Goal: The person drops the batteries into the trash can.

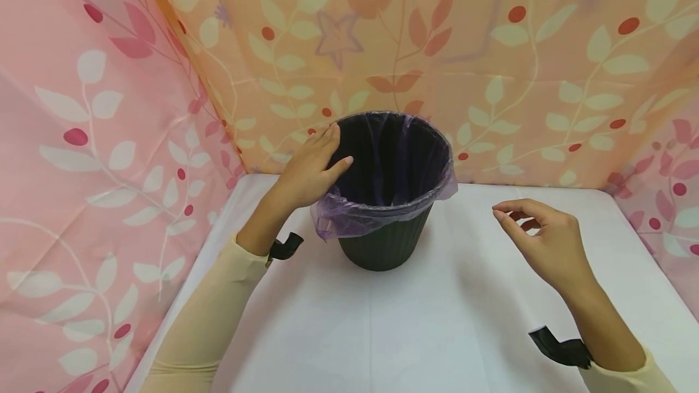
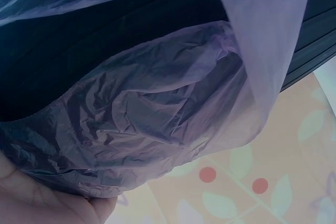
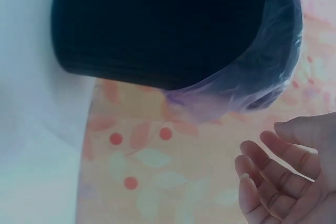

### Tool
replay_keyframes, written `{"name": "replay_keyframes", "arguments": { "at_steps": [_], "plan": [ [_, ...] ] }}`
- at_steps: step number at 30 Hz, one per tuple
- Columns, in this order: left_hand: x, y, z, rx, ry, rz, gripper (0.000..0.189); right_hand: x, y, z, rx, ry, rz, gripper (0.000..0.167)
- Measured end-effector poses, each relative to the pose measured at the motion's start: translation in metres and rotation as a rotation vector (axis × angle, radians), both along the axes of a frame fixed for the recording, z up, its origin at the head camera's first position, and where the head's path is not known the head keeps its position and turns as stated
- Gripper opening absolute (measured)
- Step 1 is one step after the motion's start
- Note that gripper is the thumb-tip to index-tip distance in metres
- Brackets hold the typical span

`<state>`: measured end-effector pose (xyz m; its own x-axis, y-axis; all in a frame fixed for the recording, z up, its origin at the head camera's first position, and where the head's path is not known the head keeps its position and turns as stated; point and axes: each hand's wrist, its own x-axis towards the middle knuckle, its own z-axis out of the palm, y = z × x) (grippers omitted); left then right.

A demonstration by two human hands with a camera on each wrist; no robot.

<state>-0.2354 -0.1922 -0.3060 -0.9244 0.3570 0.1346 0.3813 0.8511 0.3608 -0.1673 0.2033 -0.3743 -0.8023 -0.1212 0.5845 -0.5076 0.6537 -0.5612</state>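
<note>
A dark ribbed trash bin (image 1: pixel 382 248) stands upright on the white surface, lined with a thin purple plastic bag (image 1: pixel 349 218). The bag's edge is folded outward over the rim and hangs loosely around it. My left hand (image 1: pixel 308 173) rests at the left side of the rim, fingers fairly straight and thumb toward the opening. In the left wrist view, the hand (image 2: pixel 50 198) touches the crumpled bag fold (image 2: pixel 142 108). Off to the bin's right, my right hand (image 1: pixel 548 244) hovers apart from it, fingers loosely bent and holding nothing.
The white cloth-covered table (image 1: pixel 426 332) extends around the bin. Behind it hangs an orange leaf-patterned cloth (image 1: pixel 469 77), with a pink patterned cloth (image 1: pixel 71 187) along the left and another on the right. A black wrist camera mount (image 1: pixel 562 349) sits on the right wrist.
</note>
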Motion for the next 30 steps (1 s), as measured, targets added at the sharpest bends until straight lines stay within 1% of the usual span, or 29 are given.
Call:
{"name": "replay_keyframes", "arguments": {
  "at_steps": [4,8,11,21,30],
  "plan": [
    [0.000,0.000,0.000,0.003,0.008,-0.003,0.073,0.002,0.010,-0.009,0.025,-0.094,-0.020,0.014],
    [0.001,0.001,0.000,0.005,0.007,-0.003,0.073,0.001,0.022,-0.020,0.071,-0.149,-0.023,0.016],
    [0.001,0.000,0.000,0.003,0.002,-0.004,0.074,0.001,0.032,-0.028,0.114,-0.170,-0.032,0.017],
    [0.000,0.001,-0.001,-0.004,0.000,-0.002,0.073,0.000,0.063,-0.045,0.189,-0.235,-0.102,0.021],
    [0.001,0.001,0.001,0.004,0.001,-0.005,0.073,0.001,0.085,-0.055,0.254,-0.253,-0.154,0.026]
  ]
}}
